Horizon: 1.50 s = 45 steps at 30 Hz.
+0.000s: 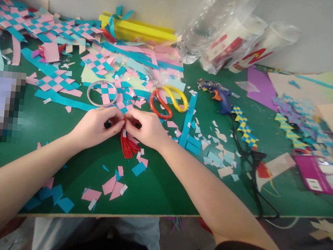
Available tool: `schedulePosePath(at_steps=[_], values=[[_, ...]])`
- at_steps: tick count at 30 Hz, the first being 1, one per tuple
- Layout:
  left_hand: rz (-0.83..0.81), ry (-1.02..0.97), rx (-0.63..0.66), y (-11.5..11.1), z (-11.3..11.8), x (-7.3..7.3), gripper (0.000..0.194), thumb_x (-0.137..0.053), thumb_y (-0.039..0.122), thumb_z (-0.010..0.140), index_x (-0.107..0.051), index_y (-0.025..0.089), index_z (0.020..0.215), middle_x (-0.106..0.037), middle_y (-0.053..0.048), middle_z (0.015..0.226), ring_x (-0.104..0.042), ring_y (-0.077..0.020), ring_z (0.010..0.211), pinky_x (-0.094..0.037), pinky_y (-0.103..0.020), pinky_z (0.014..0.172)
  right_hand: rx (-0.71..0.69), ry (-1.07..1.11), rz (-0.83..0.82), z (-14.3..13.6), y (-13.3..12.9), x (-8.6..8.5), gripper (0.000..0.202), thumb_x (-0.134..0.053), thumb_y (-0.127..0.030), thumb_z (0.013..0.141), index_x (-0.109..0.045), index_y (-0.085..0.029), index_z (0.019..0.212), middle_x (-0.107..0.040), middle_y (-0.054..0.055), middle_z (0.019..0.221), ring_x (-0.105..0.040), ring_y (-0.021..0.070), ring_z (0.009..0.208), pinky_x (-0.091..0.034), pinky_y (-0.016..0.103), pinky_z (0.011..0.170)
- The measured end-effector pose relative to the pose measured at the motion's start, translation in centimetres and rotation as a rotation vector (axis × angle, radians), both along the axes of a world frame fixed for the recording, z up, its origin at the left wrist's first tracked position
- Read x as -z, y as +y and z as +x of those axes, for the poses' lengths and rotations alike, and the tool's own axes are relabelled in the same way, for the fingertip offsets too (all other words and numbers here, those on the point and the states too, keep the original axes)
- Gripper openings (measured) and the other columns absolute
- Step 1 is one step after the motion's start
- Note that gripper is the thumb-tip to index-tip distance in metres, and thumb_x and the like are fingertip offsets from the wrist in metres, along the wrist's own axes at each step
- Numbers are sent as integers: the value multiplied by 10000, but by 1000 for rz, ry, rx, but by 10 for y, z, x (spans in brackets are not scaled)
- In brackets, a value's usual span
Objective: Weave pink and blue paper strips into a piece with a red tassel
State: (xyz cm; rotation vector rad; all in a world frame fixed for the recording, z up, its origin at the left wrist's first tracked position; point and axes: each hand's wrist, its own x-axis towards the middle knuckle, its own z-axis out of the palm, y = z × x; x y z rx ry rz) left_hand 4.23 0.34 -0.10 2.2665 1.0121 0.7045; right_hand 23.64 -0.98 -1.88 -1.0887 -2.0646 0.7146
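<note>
My left hand [101, 124] and my right hand [146, 128] meet fingertip to fingertip over the green table, both closed in a pinch. Between them they hold the top of a red tassel [129, 144], whose threads fan out downward. Just behind my fingers a woven pink and blue paper piece [124, 105] is partly hidden; whether the tassel is joined to it I cannot tell. A roll of clear tape [88, 94] stands behind my left hand. Scissors with red and yellow handles [171, 102] lie behind my right hand.
A blue glue gun [224, 102] with a black cord lies to the right, beside a blue and yellow woven strip [245, 128]. Woven paper and a yellow folded strip [145, 30] line the back. Bagged cups [235, 39] stand by the wall. Paper scraps [117, 187] litter the front.
</note>
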Motion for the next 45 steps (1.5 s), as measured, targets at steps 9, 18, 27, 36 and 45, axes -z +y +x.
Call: schedulePosePath(at_steps=[9,18,27,36,45], values=[[-7,26,-2,0,0,0,181,-510,308,886,-608,168,827,-650,-8,732,-580,-120,658,-457,-234,637,3,-18,21,0,1,1,87,-515,-206,865,-590,-186,825,-612,-10,697,-536,105,614,-422,251,586],[-18,49,-3,0,0,-2,204,-491,330,877,-597,174,800,-642,-6,708,-570,-119,638,-451,-235,615,9,-63,26,-1,0,1,81,-515,-199,864,-588,-194,829,-603,-11,699,-524,107,617,-421,250,585],[-18,62,-19,1,0,-1,194,-493,320,875,-596,173,799,-639,-2,707,-568,-119,639,-443,-232,612,10,-80,31,-1,0,1,92,-510,-193,866,-594,-191,827,-604,-8,696,-524,109,620,-420,253,588],[-21,61,-15,1,0,0,191,-492,316,873,-595,174,797,-642,-4,713,-570,-120,643,-444,-235,617,4,-74,29,0,0,1,89,-510,-200,868,-591,-191,832,-606,-6,705,-528,110,624,-422,255,591],[-24,69,-15,1,1,-2,203,-488,328,874,-591,174,792,-636,-7,705,-565,-124,640,-442,-237,611,-4,-55,32,0,1,2,87,-512,-193,863,-592,-185,829,-596,-10,690,-523,108,614,-415,254,586]])
